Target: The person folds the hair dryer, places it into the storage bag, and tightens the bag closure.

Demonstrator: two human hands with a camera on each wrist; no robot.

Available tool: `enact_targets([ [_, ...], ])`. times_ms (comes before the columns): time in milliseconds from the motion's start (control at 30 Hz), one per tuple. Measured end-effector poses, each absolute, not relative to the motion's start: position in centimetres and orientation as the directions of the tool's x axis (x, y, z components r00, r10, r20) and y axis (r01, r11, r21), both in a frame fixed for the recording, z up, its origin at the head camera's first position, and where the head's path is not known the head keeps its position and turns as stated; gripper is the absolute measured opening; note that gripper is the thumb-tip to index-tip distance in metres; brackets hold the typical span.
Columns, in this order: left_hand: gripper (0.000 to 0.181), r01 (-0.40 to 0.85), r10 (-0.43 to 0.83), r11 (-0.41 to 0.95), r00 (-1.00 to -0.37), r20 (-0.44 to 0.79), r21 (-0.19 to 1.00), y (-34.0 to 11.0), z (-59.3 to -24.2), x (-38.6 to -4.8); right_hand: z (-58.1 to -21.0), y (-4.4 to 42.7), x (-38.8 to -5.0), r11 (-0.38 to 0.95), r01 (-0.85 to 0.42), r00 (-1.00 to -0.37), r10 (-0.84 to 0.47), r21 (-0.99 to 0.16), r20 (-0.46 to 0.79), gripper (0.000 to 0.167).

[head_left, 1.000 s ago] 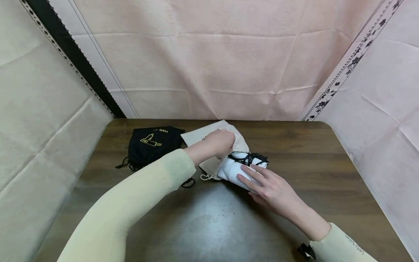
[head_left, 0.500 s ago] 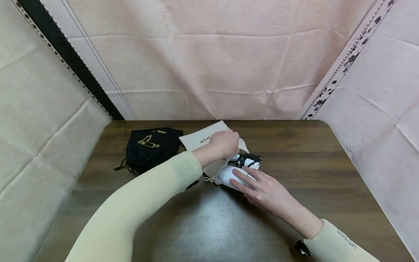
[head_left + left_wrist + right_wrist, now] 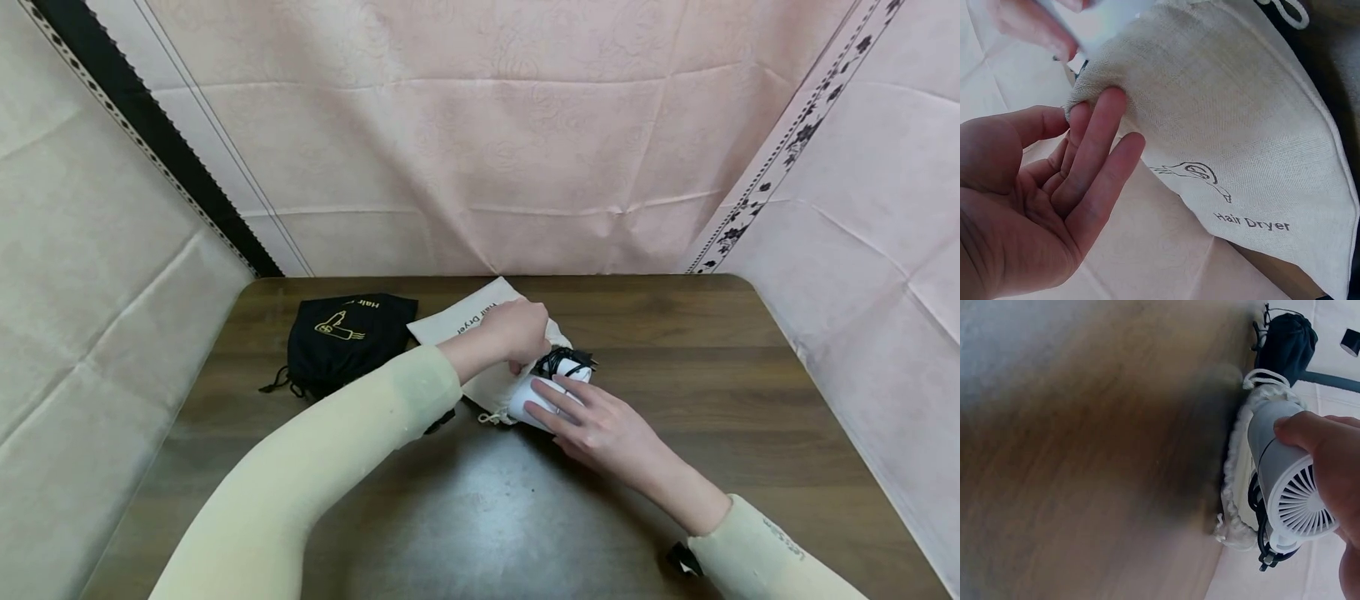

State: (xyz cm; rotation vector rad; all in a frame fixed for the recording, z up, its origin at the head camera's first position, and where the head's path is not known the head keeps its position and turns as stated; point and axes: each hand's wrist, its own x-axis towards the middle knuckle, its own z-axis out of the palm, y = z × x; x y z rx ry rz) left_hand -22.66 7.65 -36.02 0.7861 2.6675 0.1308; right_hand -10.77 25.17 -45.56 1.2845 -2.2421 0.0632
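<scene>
A white hair dryer lies partly inside a cream drawstring bag printed "Hair Dryer". My right hand holds its outer end, thumb along the barrel; the slotted round end shows in the right wrist view. Bundled black cord with a plug sits beside the dryer at the bag's mouth. With thumb and fingers my left hand pinches the bag's edge, as the left wrist view shows. From the head view that hand covers part of the bag, and the dryer's front is hidden in the cloth.
A black drawstring pouch with a gold dryer print lies left of the cream bag, partly behind my left sleeve. The wooden table ends at a pale cloth backdrop, with cloth at both sides.
My right hand has moved left with the dryer, and less of the dryer shows outside the bag. The left hand has shifted slightly right along the bag's edge.
</scene>
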Motion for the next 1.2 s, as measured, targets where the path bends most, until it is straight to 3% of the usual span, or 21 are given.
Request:
enact_targets([
  [133,0.034,0.511,0.55,0.835,-0.776,-0.308,0.204,7.7,-36.0,-22.7,-46.0,25.0,-10.8,0.528,-0.822,-0.379,-0.786,0.212,0.489,0.072],
  [367,0.031,0.52,0.548,0.836,-0.782,-0.297,0.174,7.8,-36.7,-22.5,-47.0,25.2,-11.0,0.543,-0.822,-0.417,-0.779,0.171,0.469,0.074],
  [567,0.019,0.586,0.588,0.806,-0.778,-0.223,0.083,7.9,-38.0,-22.5,-47.6,25.2,-10.9,0.562,-0.823,-0.47,-0.756,0.083,0.455,0.074],
  [767,0.02,0.635,0.626,0.772,-0.759,-0.178,0.008,8.1,-38.6,-22.2,-47.7,25.7,-10.2,0.595,-0.803,-0.534,-0.738,0.025,0.412,0.081],
  [1000,0.018,0.681,0.673,0.732,-0.726,-0.137,-0.012,7.9,-38.7,-21.7,-47.6,28.0,-8.4,0.666,-0.74,-0.642,-0.659,-0.093,0.393,0.085],
  [1200,0.019,0.672,0.664,0.741,-0.736,-0.131,-0.018,6.8,-38.8,-21.2,-47.9,28.9,-7.7,0.683,-0.71,-0.684,-0.611,-0.171,0.399,0.081],
])
